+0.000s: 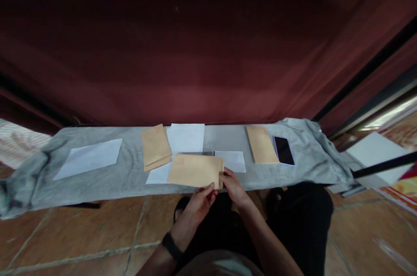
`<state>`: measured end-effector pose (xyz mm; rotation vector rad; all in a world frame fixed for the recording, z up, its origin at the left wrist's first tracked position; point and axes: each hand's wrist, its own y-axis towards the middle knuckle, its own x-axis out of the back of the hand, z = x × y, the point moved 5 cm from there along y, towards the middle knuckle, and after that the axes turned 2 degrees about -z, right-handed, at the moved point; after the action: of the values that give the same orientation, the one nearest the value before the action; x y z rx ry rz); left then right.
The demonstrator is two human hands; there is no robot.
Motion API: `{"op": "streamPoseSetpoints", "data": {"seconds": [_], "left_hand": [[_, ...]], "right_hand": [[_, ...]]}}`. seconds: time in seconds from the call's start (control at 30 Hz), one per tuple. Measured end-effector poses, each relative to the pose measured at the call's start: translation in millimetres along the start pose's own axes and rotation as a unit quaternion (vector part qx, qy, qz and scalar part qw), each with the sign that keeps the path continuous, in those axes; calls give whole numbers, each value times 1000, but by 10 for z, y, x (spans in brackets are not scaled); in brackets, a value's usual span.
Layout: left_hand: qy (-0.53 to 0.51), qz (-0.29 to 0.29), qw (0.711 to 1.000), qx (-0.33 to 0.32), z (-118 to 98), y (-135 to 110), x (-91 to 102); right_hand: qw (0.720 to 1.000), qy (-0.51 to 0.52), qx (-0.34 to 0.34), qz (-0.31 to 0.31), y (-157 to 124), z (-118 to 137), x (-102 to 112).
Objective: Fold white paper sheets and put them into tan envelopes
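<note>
A brown paper envelope with a small red print near its left end lies level between my hands, above the near edge of the cloth. My left hand pinches its lower edge near the right corner, thumb on top. At the envelope's right end, by the flap, my right hand has its fingers closed on the edge; some fingertips are hidden. White paper lies partly under the envelope, and a small folded white sheet is just right of it. More brown envelopes lie overlapped to the left.
A stack of brown envelopes lies right, beside a phone with a dark screen. One white sheet rests far left. Grey cloth covers the narrow bench, with a dark red panel behind it.
</note>
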<state>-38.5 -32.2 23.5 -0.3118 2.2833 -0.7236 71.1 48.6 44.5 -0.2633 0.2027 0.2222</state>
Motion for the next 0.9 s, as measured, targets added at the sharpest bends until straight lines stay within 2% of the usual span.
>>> {"op": "streamPoseSetpoints", "data": {"seconds": [0.07,0.1,0.13,0.17,0.2,0.23,0.27,0.33,0.37,0.43,0.47,0.53,0.63,0.7,0.77,0.9], "left_hand": [[142,35,989,-19,44,-58,-54],[229,49,971,-49,17,-84,-80],[316,57,942,-99,-54,-103,-111],[402,60,899,-164,-164,-114,-152],[478,46,839,-255,-320,-124,-198],[546,35,764,-343,-476,-129,-257],[609,28,684,-400,-603,-105,-308],[711,21,547,-442,-781,26,-357],[749,24,493,-442,-831,113,-358],[799,44,416,-432,-864,274,-331],[812,61,394,-426,-851,336,-311],[822,94,375,-418,-800,415,-276],[816,112,382,-419,-745,448,-262],[810,109,388,-425,-730,447,-277],[808,107,392,-426,-713,451,-294],[808,102,401,-419,-674,478,-294]], "right_hand": [[991,-120,50,-38,34,37,114],[978,-186,71,-68,41,58,190],[962,-243,87,-94,41,75,266],[947,-285,96,-110,34,85,334],[938,-311,100,-116,23,88,389],[935,-322,101,-112,10,84,430],[936,-320,104,-103,-5,79,459],[945,-295,111,-84,-35,65,495],[951,-276,114,-77,-47,56,507],[963,-235,117,-63,-60,35,527],[968,-216,117,-58,-61,24,539],[973,-197,108,-61,-56,-1,577],[961,-235,74,-122,-63,-32,689],[943,-281,60,-168,-101,-25,757],[913,-343,71,-208,-164,23,797],[809,-504,162,-257,-306,206,765]]}}
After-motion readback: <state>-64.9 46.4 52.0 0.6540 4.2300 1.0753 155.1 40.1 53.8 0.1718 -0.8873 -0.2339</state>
